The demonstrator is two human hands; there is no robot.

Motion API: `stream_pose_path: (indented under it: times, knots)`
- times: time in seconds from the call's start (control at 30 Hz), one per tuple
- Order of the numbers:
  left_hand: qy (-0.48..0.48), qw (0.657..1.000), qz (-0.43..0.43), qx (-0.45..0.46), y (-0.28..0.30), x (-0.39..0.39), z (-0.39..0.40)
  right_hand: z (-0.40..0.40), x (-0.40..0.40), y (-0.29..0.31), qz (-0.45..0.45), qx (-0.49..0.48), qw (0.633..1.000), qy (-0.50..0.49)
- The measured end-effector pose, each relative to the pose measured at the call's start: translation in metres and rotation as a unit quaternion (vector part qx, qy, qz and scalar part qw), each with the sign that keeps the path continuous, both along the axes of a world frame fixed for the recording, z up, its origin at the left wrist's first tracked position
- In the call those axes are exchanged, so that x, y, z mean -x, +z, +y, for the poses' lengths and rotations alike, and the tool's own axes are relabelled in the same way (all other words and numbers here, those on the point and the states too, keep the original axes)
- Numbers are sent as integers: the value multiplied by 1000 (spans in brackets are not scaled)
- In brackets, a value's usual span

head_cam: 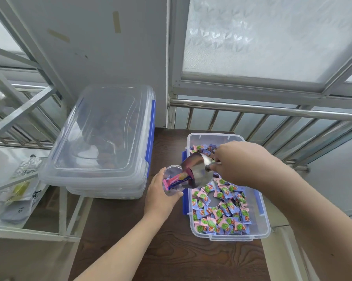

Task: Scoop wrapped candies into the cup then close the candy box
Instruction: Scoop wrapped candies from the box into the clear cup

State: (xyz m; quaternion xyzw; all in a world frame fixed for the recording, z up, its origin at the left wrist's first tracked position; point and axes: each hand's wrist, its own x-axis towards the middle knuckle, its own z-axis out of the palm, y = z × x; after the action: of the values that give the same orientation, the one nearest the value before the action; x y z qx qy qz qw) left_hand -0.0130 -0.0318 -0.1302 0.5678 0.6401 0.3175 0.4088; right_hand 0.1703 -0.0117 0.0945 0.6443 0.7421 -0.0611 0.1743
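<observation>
My left hand (160, 196) grips a small clear plastic cup (172, 180), tilted toward the right. My right hand (235, 162) holds a shiny metal scoop (195, 172) by its handle, its mouth tipped down onto the cup's rim. A pink wrapped candy (178, 180) lies half in the scoop's mouth and half in the cup. Beneath the scoop stands the open clear candy box (260, 226) with blue latches, holding several blue, pink and green wrapped candies (221, 213).
The dark wooden table (160, 250) carries a stack of clear lidded boxes (102, 142) with blue latches at the left. White metal shelving (19, 110) with bags stands further left. A steel railing (262, 110) and window run behind the table.
</observation>
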Motion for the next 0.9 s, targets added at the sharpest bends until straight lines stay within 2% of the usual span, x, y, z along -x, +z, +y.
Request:
stream_pose_path:
  times: [0.33, 0.5, 0.73, 0.9]
  knots:
    - [12, 1000, 1, 22, 1, 1, -1, -14, -22, 31, 12, -6, 999, -48]
    - [14, 1000, 11, 21, 3, 0, -2, -16, -21, 42, 35, -27, 998, -38]
    - [9, 1000, -7, 27, 7, -1, -2, -18, 15, -12, 48, -13, 999, 5]
    - [21, 999, -8, 47, 6, 0, -3, -17, 17, -19, 57, -25, 998, 15]
